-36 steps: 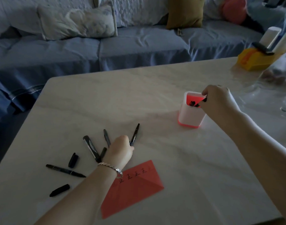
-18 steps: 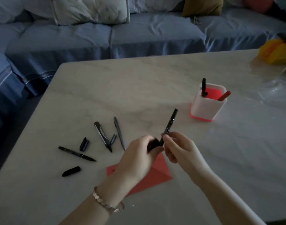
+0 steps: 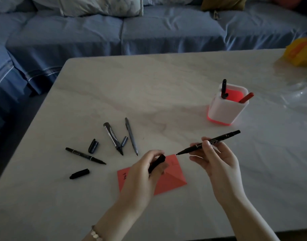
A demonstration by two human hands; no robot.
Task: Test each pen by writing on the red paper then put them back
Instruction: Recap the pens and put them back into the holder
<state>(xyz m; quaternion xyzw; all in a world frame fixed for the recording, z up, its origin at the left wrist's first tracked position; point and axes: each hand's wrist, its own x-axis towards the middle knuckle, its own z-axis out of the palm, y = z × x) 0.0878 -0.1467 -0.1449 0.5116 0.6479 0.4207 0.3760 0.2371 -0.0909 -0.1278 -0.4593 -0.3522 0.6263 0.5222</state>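
Note:
My right hand (image 3: pixel 217 159) holds an uncapped black pen (image 3: pixel 217 140), its tip pointing left just above the top corner of the red paper (image 3: pixel 173 178). In my left hand (image 3: pixel 145 173), which hovers over that paper, is the pen's black cap (image 3: pixel 157 162). The paper lies on the white table (image 3: pixel 166 87) with some writing at its left edge. To the left lie three uncapped pens (image 3: pixel 113 138) (image 3: pixel 131 136) (image 3: pixel 85 156) and loose caps (image 3: pixel 93 145) (image 3: pixel 79 173) (image 3: pixel 124 141). A white and red pen holder (image 3: pixel 225 110) at the right holds a black pen (image 3: pixel 223 87) and a red pen (image 3: pixel 245 98).
A blue sofa (image 3: pixel 149 32) with cushions runs along the table's far edge. At the table's right end stand a yellow object (image 3: pixel 300 53) and something of clear plastic or glass (image 3: pixel 298 94). The table's left edge (image 3: pixel 27 129) drops to a dark floor.
My right hand left the pen holder and joined my left at a black pen. The cap came off: my left hand now has it and my right the bare pen.

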